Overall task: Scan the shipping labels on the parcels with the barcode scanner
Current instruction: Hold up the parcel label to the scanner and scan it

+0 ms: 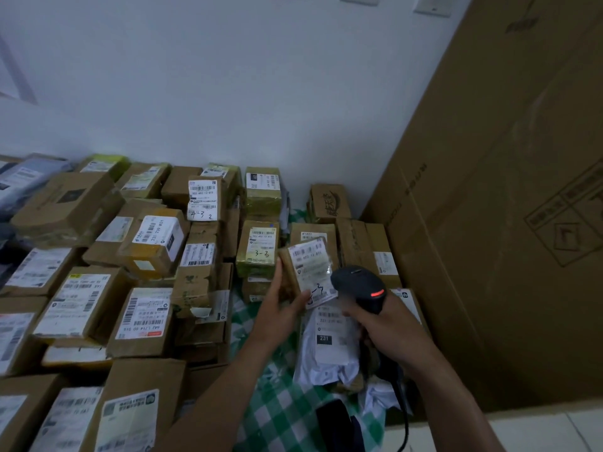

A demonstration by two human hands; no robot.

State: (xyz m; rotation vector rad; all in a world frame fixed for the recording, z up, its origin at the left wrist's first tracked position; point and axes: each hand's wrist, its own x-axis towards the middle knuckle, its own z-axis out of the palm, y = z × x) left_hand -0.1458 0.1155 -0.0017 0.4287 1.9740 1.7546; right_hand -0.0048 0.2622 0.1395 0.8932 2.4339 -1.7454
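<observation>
Step in hand: scanning one parcel. A tall carton (505,223) stands at the right, and labelled parcels (98,288) crowd the checked cloth (280,409). The left hand (280,308) grips a small parcel (288,278) raised above the cloth, shipping label (311,265) upward. The right hand (388,331) wraps the barcode scanner (357,283), its red light lit and its nose just beside the label. The next move probably calls for aiming squarely at the barcode and holding steady.

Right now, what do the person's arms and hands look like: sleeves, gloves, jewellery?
The left forearm and right forearm are bare down to the frame's lower edge; no sleeve shows. The left hand and right hand wear no gloves. No watch, bracelet or ring is visible, though the dim picture could hide a thin band.
</observation>
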